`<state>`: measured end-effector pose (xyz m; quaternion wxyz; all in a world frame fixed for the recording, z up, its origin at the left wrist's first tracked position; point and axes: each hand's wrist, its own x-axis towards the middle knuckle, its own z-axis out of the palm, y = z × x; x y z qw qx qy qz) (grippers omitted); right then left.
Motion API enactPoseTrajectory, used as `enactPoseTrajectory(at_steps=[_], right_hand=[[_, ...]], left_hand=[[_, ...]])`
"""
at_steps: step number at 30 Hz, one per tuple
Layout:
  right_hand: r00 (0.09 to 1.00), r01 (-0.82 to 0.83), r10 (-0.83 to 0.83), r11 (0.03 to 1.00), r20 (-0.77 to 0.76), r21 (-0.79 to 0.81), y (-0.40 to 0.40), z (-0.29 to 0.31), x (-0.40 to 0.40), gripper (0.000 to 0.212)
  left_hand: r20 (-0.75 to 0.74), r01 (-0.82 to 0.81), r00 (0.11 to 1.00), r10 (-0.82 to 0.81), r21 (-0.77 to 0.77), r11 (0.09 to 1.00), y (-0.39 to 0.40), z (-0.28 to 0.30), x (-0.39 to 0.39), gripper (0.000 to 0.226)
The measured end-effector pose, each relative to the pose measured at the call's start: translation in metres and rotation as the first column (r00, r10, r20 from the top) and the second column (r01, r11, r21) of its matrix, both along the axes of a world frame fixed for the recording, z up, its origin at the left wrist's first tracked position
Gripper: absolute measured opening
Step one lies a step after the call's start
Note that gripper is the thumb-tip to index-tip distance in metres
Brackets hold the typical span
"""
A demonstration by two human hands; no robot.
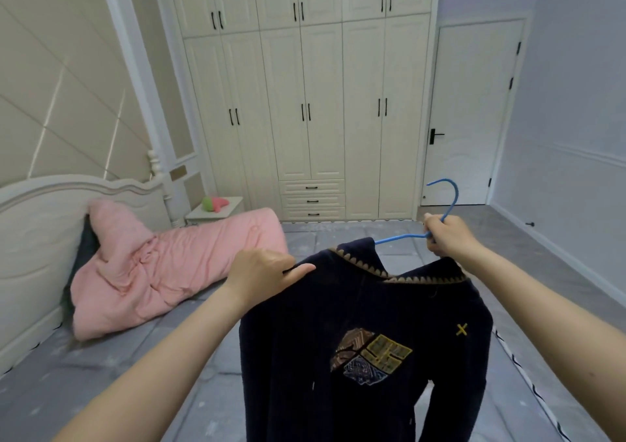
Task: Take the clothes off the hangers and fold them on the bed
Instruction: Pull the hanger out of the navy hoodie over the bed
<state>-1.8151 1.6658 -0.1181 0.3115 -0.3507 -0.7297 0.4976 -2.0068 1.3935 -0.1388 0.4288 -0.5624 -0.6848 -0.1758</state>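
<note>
Dark navy garment [366, 340] hangs above the bed [203, 391], hem cut off by the lower frame edge. Left hand [261, 272] pinches its shoulder, thumb over the cloth. Right hand [447, 236] grips the blue hanger [447, 201] below the hook; hanger's arms mostly hidden inside the garment. Pink quilt [162, 269] lies bunched against the headboard.

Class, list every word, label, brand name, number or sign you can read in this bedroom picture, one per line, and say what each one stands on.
"X": a yellow stitched cross on the chest of the dark navy sweater, a mark and perhaps not a letter.
Patchwork emblem on the sweater front: geometric patterns only, no readable letters.
Small brass-coloured plate on the wall panel by the bed: too small to read.
No other words, brands or numbers show.
</note>
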Motion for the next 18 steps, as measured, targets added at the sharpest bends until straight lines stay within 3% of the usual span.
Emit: enactPoseTrajectory(at_steps=[14, 18], right_hand=[[0.983, 0.181, -0.183, 0.950, 0.014, -0.256, 0.029, -0.035, 0.002, 0.019], [0.977, 0.211, -0.212, 0.930, 0.030, -0.302, 0.020, -0.040, 0.002, 0.017]], left_hand=[[-0.114, 0.027, 0.993, -0.028, -0.009, 1.000, -0.012, -0.001, 0.009, 0.069], [-0.025, 0.032, 0.999, -0.034, -0.074, 0.997, -0.015, -0.012, 0.007, 0.068]])
